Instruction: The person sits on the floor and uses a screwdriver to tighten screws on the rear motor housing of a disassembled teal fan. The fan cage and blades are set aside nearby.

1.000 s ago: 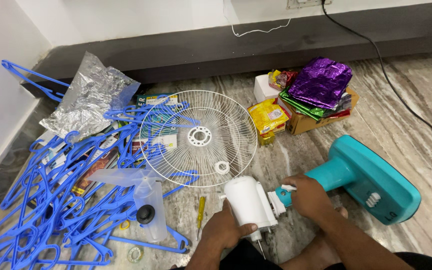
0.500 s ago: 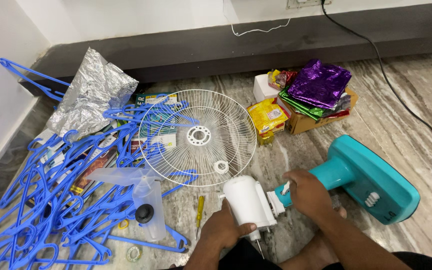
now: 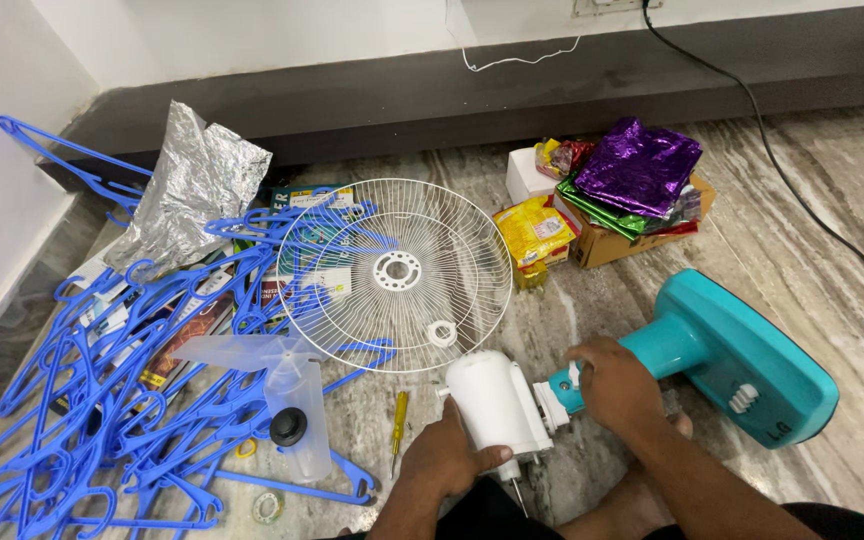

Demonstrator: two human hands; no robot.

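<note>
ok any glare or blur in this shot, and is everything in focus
Head view: sharp throughout, even soft light; bright glare on the crumpled silver foil sheet and shiny purple foil wrapper; faint sheen on the grey marble floor; both hands crisp, no motion blur; slight wide-angle bending at edges.

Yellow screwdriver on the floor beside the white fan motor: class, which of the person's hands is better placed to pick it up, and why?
Left. The left hand grips the white motor housing right next to the yellow screwdriver. The right hand is on the teal stand, across the motor.
</note>
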